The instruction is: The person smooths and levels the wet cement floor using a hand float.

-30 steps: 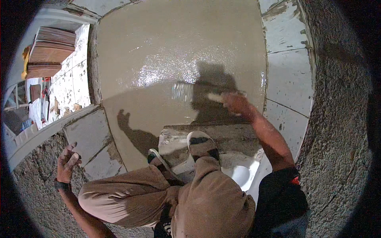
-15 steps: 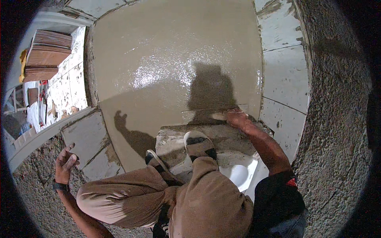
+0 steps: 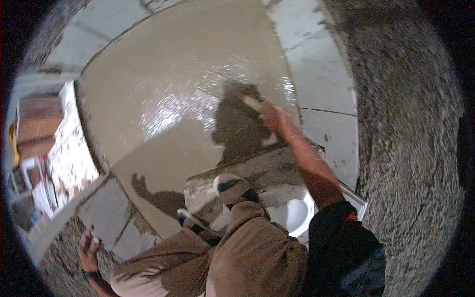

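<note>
Wet, glossy grey-beige cement [image 3: 173,64] covers the floor in front of me. My right hand [image 3: 273,121] is closed round the pale handle of a finishing trowel [image 3: 253,104], out over the right part of the cement. The trowel's blade blends into the wet surface and my shadow, so its outline is hard to make out. At the lower left, my left hand [image 3: 89,250] is raised beside my knee with loosely bent fingers apart and nothing in it. A wristband [image 3: 90,273] circles that wrist.
Cement-smeared white tiles [image 3: 324,74] line the wall at right, with rough plaster [image 3: 401,148] beyond. My slippered feet rest on a stained ledge [image 3: 277,168] beside a white toilet pan [image 3: 298,218]. Stacked brown tiles [image 3: 39,119] stand past a doorway at left.
My right hand has moved the trowel forward and left, away from the ledge, and its handle now slants. The view has tilted; my left hand sits lower in it, still holding nothing.
</note>
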### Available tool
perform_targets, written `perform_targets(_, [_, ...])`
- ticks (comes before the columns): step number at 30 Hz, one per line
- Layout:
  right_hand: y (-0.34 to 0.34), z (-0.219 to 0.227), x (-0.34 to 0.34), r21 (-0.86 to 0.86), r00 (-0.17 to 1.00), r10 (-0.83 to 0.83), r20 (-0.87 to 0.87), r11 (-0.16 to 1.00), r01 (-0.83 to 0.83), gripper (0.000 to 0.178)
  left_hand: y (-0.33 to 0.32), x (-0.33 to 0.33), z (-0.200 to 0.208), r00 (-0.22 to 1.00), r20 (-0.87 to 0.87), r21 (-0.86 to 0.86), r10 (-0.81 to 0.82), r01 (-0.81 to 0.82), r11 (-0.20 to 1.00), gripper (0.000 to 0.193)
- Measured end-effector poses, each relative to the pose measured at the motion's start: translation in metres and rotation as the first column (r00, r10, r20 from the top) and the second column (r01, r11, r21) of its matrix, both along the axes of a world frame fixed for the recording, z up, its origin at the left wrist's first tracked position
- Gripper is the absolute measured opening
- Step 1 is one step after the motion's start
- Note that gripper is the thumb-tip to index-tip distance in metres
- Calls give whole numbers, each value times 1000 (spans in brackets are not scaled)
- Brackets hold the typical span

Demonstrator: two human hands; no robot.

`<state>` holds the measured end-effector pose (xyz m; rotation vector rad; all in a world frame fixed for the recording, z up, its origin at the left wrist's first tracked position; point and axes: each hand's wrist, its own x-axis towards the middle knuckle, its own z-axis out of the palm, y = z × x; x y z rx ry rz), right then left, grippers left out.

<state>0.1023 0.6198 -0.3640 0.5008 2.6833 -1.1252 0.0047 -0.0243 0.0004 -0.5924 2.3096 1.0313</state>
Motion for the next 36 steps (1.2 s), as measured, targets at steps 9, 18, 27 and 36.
perform_targets(9, [-97, 7, 23, -2, 814, -574, 93, 817, 576, 35, 12, -7, -1, 995, 70, -91, -65, 72, 993, 54])
perform_targets(18, [-13, -40, 59, 396, 992, -92, -82, 911, 117, 28, 0, -17, -18, 991, 69, -14, -111, 112, 994, 46])
perform_targets(27, [37, -7, 41, 199, 804, -556, 211, 830, 522, 31, -14, -12, -12, 993, 47, 14, -106, 105, 994, 46])
perform_targets(36, [56, -18, 26, 215, 830, -522, 196, 849, 483, 36, 19, -15, -7, 995, 56, -28, -83, 85, 996, 47])
